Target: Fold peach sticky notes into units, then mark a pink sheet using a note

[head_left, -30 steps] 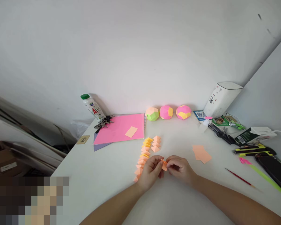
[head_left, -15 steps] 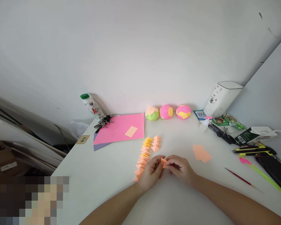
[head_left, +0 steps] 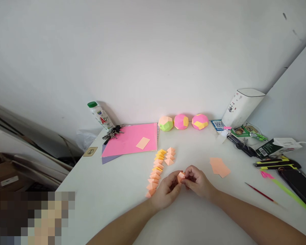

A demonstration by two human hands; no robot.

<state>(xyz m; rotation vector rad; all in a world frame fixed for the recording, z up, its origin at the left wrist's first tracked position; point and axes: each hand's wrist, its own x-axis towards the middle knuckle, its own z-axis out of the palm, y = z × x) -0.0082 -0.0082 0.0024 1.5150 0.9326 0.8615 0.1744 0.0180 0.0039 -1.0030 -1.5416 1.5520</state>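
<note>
Fingers of left hand, right hand, folded orange paper pinched between them

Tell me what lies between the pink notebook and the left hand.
In the head view, rows of folded orange and yellow papers lie between the pink notebook and left hand.

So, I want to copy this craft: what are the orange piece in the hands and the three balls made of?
The orange piece looks like thin matte paper, sharply creased. The three balls also seem folded matte paper: flat coloured facets with straight edges.
</note>
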